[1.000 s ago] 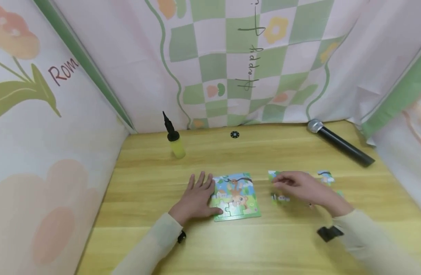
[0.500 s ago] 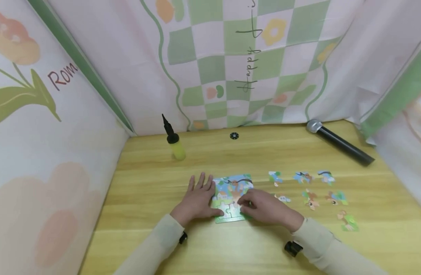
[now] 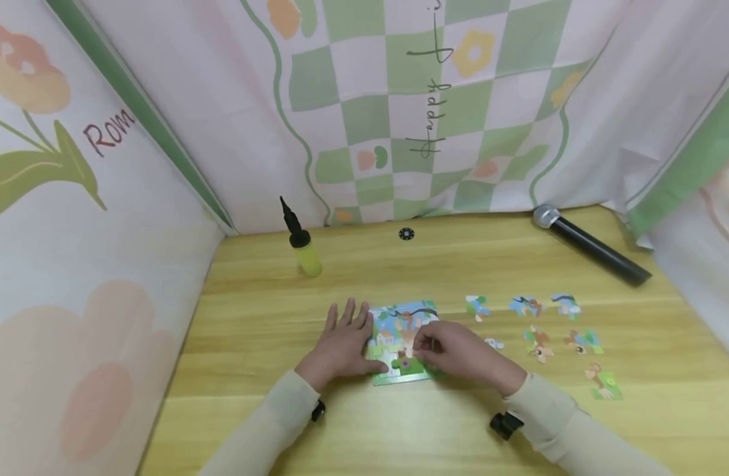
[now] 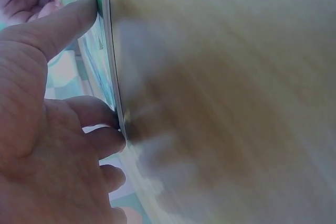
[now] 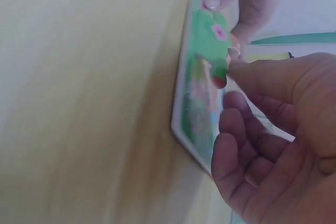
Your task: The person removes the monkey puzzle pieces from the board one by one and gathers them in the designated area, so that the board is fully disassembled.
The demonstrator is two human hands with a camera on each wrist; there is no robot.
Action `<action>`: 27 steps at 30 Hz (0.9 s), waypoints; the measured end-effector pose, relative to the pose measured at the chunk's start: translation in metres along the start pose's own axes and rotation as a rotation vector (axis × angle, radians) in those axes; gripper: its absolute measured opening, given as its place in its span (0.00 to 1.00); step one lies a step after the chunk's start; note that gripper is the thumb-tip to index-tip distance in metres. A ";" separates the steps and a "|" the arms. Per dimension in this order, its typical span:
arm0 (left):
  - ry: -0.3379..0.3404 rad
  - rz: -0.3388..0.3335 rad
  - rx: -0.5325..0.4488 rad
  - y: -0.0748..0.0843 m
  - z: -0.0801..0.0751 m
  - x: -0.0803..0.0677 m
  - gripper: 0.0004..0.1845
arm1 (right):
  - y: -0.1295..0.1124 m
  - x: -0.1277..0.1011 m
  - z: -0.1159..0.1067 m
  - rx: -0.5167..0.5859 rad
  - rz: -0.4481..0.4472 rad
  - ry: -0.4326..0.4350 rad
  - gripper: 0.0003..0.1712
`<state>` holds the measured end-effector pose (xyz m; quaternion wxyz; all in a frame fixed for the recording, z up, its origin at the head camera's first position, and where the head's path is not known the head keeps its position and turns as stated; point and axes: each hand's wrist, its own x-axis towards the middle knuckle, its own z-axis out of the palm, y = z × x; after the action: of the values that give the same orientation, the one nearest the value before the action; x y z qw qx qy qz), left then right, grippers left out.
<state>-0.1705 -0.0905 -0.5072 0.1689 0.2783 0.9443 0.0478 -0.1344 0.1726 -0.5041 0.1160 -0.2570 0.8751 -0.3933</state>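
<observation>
On the wooden tabletop (image 3: 340, 423), centre: puzzle board (image 3: 400, 337), steadied by left hand (image 3: 340, 347), fingers flat, grip open. Right hand (image 3: 453, 354) pinches a green puzzle piece (image 3: 404, 363) at the board's near edge; right wrist view alone shows its pink flower (image 5: 218, 32). Loose pieces (image 3: 539, 345) lie right. Floral cloth walls surround.
</observation>
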 end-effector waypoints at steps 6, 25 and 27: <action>0.003 0.002 0.001 -0.002 0.001 0.000 0.60 | 0.010 -0.011 -0.003 0.089 0.024 0.041 0.03; -0.025 0.032 0.041 0.000 0.001 -0.001 0.60 | 0.075 -0.160 -0.092 -0.047 0.206 0.036 0.05; -0.022 0.037 0.042 0.002 0.000 0.000 0.60 | 0.077 -0.165 -0.096 -0.097 0.242 0.064 0.05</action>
<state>-0.1697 -0.0893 -0.5068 0.1727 0.2997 0.9379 0.0280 -0.0622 0.3647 -0.4975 0.1219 -0.1422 0.9210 -0.3415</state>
